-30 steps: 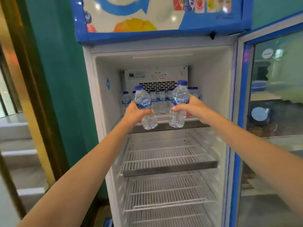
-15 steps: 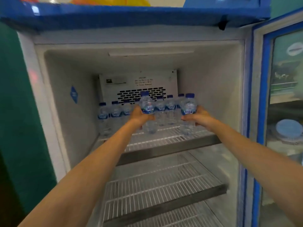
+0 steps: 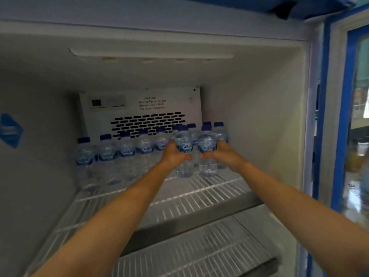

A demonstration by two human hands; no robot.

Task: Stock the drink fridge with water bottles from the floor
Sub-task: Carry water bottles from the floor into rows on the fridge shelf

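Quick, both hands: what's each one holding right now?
Left hand: grip closed on a clear plastic blue-capped water bottle.
Right hand: grip closed on a second clear plastic blue-capped water bottle.

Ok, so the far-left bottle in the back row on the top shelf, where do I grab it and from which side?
Probably wrap the far-left bottle around its labelled middle, coming straight from the front. It stands upright with the fridge wall near its left and the next bottle close on its right, so the sides look crowded, and the cap is a small hold.
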